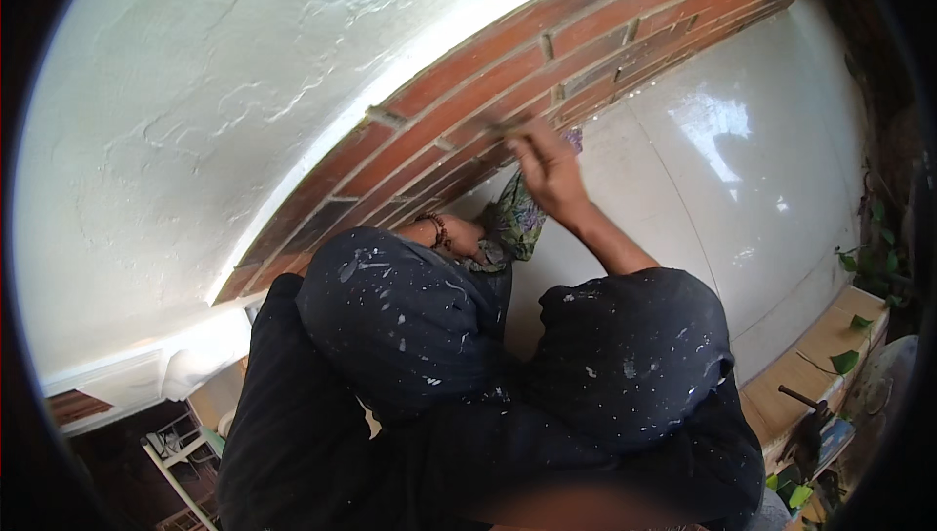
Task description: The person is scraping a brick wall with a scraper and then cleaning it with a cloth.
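Note:
My right hand (550,167) is raised at the brick facing (468,92) of the wall, its fingers closed on a small, blurred tool whose kind I cannot tell. Below and to the left, my left hand (463,237), with a beaded bracelet at its wrist, grips a bunched patterned cloth (521,220) beside my knee. The cloth hangs over the floor near the foot of the bricks. Both knees, in dark trousers spotted with pale paint, are bent in front of me.
Above the bricks rises a pale plastered wall (219,92). Glossy tiles (659,187) cover the floor, with small pale specks along the wall's foot. A tiled ledge (805,370) with plants stands at the right. A metal rack (176,480) is at the lower left.

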A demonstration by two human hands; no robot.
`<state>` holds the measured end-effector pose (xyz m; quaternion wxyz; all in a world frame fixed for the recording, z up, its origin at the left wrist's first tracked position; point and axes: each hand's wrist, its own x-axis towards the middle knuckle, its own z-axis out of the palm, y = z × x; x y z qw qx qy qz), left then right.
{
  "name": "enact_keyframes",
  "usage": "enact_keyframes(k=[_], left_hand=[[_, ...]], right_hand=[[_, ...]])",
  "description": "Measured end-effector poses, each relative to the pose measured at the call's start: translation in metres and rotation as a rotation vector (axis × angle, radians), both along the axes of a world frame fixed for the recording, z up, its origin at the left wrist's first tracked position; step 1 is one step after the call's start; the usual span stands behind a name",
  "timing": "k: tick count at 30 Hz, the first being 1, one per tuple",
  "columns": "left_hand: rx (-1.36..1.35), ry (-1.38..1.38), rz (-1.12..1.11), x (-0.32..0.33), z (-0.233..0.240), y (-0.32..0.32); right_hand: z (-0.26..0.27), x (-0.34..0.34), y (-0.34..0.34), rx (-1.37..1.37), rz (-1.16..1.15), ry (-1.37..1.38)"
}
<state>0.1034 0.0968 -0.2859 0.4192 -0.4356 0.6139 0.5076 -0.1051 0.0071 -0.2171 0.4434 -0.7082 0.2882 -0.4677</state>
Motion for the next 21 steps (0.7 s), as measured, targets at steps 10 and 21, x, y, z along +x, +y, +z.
enact_keyframes(k=[10, 21], left_hand=[[0.012, -0.002, 0.001, 0.003, -0.017, -0.005], [-0.001, 0.107, 0.053, 0.02, -0.039, 0.004]], right_hand=[[0.008, 0.004, 0.001, -0.118, 0.039, 0.064], [0.014, 0.011, 0.008, -0.061, 0.051, 0.004]])
